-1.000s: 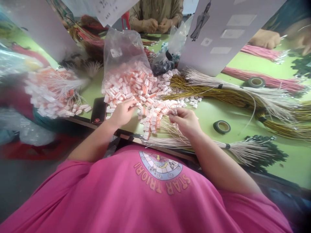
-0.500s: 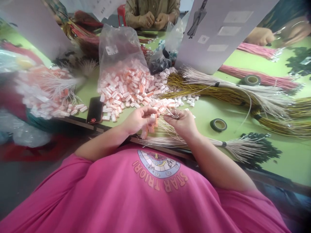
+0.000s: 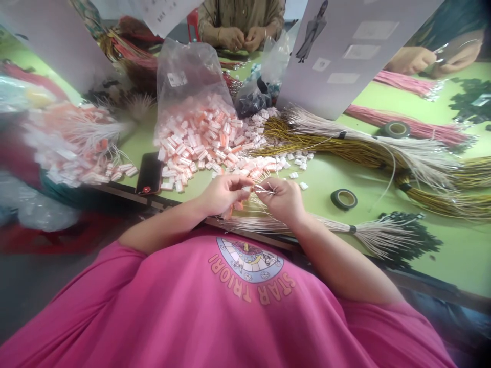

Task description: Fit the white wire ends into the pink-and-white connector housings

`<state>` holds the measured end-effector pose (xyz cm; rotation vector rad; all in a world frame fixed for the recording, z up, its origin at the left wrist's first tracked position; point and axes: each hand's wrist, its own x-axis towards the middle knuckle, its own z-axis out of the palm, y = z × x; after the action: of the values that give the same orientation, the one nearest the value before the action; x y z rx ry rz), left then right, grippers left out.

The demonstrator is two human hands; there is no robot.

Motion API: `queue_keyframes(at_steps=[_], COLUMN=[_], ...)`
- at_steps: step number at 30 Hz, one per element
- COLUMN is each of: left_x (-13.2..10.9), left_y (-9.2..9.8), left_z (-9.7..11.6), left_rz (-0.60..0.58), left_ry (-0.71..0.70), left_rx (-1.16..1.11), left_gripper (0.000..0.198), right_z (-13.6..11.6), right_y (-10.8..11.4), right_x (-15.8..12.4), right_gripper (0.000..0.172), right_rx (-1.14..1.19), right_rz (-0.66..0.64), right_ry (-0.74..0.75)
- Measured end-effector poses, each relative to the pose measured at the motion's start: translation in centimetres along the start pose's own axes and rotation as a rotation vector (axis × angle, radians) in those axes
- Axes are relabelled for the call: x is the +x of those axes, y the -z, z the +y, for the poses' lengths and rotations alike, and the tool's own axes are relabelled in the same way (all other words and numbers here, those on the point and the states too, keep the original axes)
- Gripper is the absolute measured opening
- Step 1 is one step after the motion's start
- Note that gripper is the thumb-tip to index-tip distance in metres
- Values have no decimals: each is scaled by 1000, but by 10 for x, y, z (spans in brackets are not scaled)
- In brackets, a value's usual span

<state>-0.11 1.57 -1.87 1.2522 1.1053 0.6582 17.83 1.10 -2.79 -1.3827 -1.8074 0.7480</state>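
Observation:
My left hand (image 3: 226, 195) is closed in a pinch on a small white-and-orange connector housing (image 3: 247, 189), with more orange housings showing below its fingers. Right against it, my right hand (image 3: 283, 200) grips several thin white wires (image 3: 268, 191) whose metal-tipped ends point toward the housing. Whether a wire tip sits inside the housing is too small to tell. A bundle of white wires (image 3: 326, 222), bound with dark tape, lies under and beside my right forearm. Just beyond both hands spreads a big pile of white-and-orange housings (image 3: 199, 138).
A phone (image 3: 149, 173) lies left of the pile, near finished-looking wired housings (image 3: 72, 143). Rolls of dark tape (image 3: 344, 199) and yellow wire bundles (image 3: 337, 145) lie to the right. Upright panels (image 3: 326, 61) stand beyond. Co-workers' hands (image 3: 241, 39) work across the table.
My hands have drawn closer together, and the left fingers have closed further over the housing. The right hand has shifted slightly left with its wires.

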Motion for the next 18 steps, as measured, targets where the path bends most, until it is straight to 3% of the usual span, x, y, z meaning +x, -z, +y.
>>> queue_keyframes(at_steps=[6,18], left_x=[-1,-2], left_y=[-2,-4], left_z=[-2,6], left_rz=[33,30], left_ry=[-31,-88], left_rx=[108,214], left_gripper=[28,24], right_z=[0,2], right_y=[-1,2], right_x=[3,2], right_gripper=[21,19], right_rx=[4,65], right_rz=[-58,-70], right_ry=[-79,-45])
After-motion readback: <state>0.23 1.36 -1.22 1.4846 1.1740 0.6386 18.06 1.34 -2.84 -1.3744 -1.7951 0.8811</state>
